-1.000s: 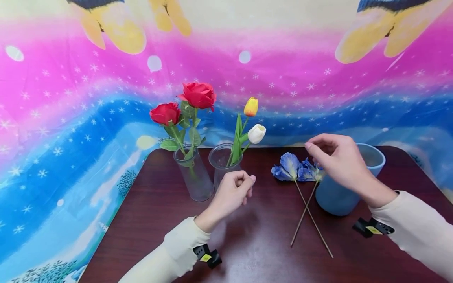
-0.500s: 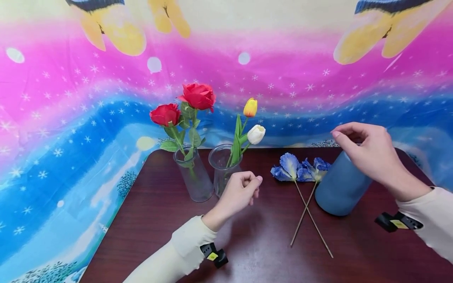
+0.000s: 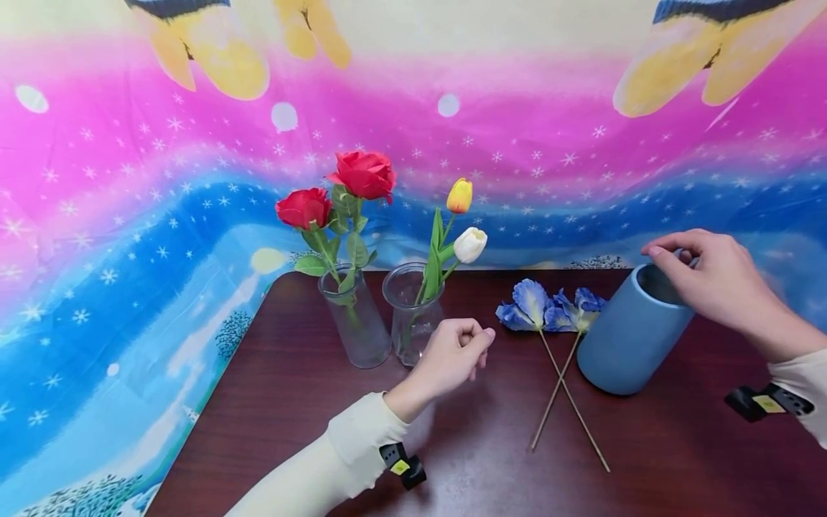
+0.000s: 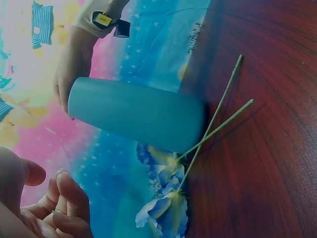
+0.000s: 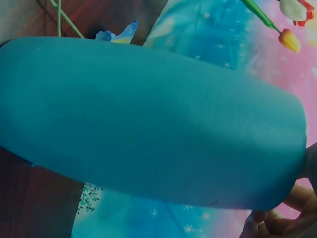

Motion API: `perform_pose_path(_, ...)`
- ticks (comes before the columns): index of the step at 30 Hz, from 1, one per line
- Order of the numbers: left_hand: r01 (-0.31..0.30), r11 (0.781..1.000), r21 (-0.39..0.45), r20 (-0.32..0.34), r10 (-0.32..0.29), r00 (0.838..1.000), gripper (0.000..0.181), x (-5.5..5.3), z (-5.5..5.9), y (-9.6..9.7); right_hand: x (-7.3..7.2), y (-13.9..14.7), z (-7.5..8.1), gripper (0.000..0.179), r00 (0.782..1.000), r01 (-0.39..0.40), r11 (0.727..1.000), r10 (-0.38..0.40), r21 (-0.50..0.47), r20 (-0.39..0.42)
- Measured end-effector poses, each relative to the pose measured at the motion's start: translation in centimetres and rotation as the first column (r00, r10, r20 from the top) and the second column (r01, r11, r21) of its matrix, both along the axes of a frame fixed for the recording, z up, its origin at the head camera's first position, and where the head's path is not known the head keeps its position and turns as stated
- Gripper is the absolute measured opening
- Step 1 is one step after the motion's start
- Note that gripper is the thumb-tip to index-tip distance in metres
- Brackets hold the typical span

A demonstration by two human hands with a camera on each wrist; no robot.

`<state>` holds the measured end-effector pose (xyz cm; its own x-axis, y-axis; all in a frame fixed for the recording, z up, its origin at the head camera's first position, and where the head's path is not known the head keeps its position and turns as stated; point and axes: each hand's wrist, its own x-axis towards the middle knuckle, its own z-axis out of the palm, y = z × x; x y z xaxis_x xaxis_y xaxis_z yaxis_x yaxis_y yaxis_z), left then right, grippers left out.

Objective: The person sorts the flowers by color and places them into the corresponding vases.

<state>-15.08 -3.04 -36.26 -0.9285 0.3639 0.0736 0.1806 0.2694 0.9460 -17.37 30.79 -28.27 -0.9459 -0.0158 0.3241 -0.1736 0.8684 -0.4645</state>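
A blue vase [image 3: 629,345] stands at the right of the table. My right hand [image 3: 726,291] is at its rim in the head view, fingers loosely bent, covering the rim's right side. The right wrist view has the vase [image 5: 163,124] across most of it, with some fingertips [image 5: 257,218] beside the mouth. Over the table's middle is my left hand [image 3: 452,355], loosely curled and holding nothing; its thumb and fingers [image 4: 69,193] are apart in the left wrist view. Two blue artificial flowers [image 3: 530,305] lie between the hands, left of the vase, their stems [image 3: 558,380] crossed.
Two red roses [image 3: 365,176] stand in a clear glass vase [image 3: 362,337] left of centre. Beside it another glass vase [image 3: 407,287] holds a yellow tulip [image 3: 459,195] and a white tulip [image 3: 470,245]. A printed cloth [image 3: 517,129] hangs behind the dark wooden table [image 3: 271,431].
My right hand has moved right, from in front of the blue flowers and vase to the vase's rim. The left hand has shifted slightly right. The vase and flowers have stayed put.
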Motion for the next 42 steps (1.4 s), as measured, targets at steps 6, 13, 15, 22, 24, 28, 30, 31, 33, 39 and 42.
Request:
perform_pose_path(6,0.003,1.0,0.002,0.015,-0.003,1.0,0.036,-0.1,-0.3,0.3,0.2,1.3,-0.5,0.033,1.0,-0.007,1.0,0.007,0.013,-0.004)
perform_pose_path(13,0.004,0.997,0.079,0.074,-0.01,0.997,0.036,-0.7,-1.0,1.2,0.6,2.4,-0.9,0.035,0.999,-0.017,1.0,0.016,0.002,0.028)
perform_pose_path(15,-0.004,0.995,0.095,0.092,-0.005,0.996,0.036,-0.9,-1.4,1.5,0.6,2.6,-1.0,0.038,0.999,-0.014,1.0,0.014,0.0,0.046)
perform_pose_path(22,-0.037,0.995,0.089,0.129,0.025,0.991,0.036,-1.5,-2.7,2.5,0.6,2.8,-1.2,0.051,0.987,0.008,0.999,-0.001,-0.04,0.159)
perform_pose_path(24,-0.044,0.996,0.077,0.14,0.033,0.99,0.036,-1.5,-3.0,2.8,0.6,2.8,-1.2,0.053,0.983,0.008,0.999,0.002,-0.053,0.184)
perform_pose_path(28,-0.052,0.998,0.04,0.144,0.045,0.988,0.036,-1.7,-3.6,3.3,0.5,3.0,-1.2,0.055,0.975,0.005,0.998,0.01,-0.069,0.222)
perform_pose_path(30,-0.061,0.998,0.021,0.142,0.057,0.988,0.036,-1.7,-3.9,3.6,0.4,3.1,-1.2,0.056,0.971,0.005,0.998,0.011,-0.069,0.239)
perform_pose_path(31,-0.066,0.998,0.014,0.14,0.064,0.988,0.036,-1.8,-4.1,3.7,0.4,3.2,-1.2,0.056,0.97,0.005,0.998,0.012,-0.068,0.244)
perform_pose_path(33,-0.076,0.997,0.009,0.145,0.074,0.987,0.035,-1.8,-4.3,4.0,0.3,3.2,-1.2,0.057,0.966,0.005,0.998,0.012,-0.066,0.258)
perform_pose_path(39,-0.119,0.993,-0.007,0.163,0.118,0.98,0.032,-2.1,-5.2,4.9,0.2,3.2,-1.2,0.057,0.967,0.005,0.997,0.013,-0.072,0.254)
perform_pose_path(42,-0.136,0.991,-0.012,0.173,0.136,0.976,0.032,-2.3,-5.5,5.4,0.2,3.2,-1.3,0.057,0.969,0.007,0.997,0.012,-0.076,0.248)
